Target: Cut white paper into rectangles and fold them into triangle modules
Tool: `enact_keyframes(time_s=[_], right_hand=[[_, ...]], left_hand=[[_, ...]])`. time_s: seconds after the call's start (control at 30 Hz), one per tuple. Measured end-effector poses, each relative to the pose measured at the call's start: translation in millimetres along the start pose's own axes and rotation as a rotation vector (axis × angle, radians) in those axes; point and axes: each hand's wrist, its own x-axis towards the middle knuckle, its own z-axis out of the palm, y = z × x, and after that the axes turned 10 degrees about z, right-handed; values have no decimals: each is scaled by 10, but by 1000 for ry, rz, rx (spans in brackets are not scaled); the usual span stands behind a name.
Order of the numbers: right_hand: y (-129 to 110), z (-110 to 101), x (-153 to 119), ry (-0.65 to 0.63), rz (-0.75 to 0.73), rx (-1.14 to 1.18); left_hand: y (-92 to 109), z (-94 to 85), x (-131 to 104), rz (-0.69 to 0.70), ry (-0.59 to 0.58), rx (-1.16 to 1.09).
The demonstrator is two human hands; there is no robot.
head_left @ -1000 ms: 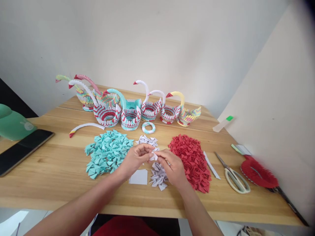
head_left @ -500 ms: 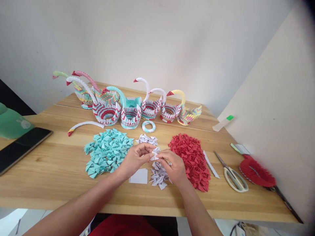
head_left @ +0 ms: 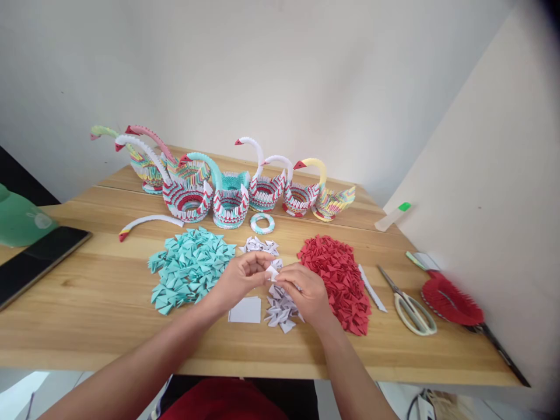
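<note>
White paper piece (head_left: 272, 272) between the fingertips of the left hand (head_left: 238, 281) and the right hand (head_left: 307, 290), above the bench (head_left: 109, 332). The grip of each hand is narrow, closed on this piece; its creases are too small to read. Below lies a nearer heap of white folded pieces (head_left: 280, 312), partly hidden by the right hand, with a stack of white paper (head_left: 245, 310) beside it. A teal heap (head_left: 190, 268) and a red heap (head_left: 339, 283) flank the hands. Likely faults, as judged: uneven fingertip pressure could skew a crease; a slip could drop the piece among its white likes, where it would be hard to pick out; a sideways sweep of the right wrist could scatter the adjoining heaps.
</note>
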Motion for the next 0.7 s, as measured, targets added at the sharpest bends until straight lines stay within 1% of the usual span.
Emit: enact_keyframes(time_s=[0.07,0.13,0.27,0.33,0.43,0.47,0.5,0.57,0.63,0.7], right_hand=[[-4,8,7,7,9,11],[-14,22,13,18,30,27],[-41,59,21,59,148,97],[-43,74,20,70,211,144],[-16,80,12,93,302,203],[-2,79,8,109,335,219],[10,77,4,123,361,233],[27,74,-4,138,390,247],[28,75,-10,129,394,253],[14,79,-11,106,388,265]], left_hand=[[-3,8,-11,26,-19,54],[2,18,-27,75,-12,140],[28,28,-47,177,1,350],[31,21,-41,180,-10,365],[18,2,-23,151,4,294],[10,-2,-20,152,7,303],[2,-3,-19,165,8,344],[-16,4,-27,222,-7,504],[-33,18,-43,288,-22,681],[-47,31,-59,335,-30,811]])
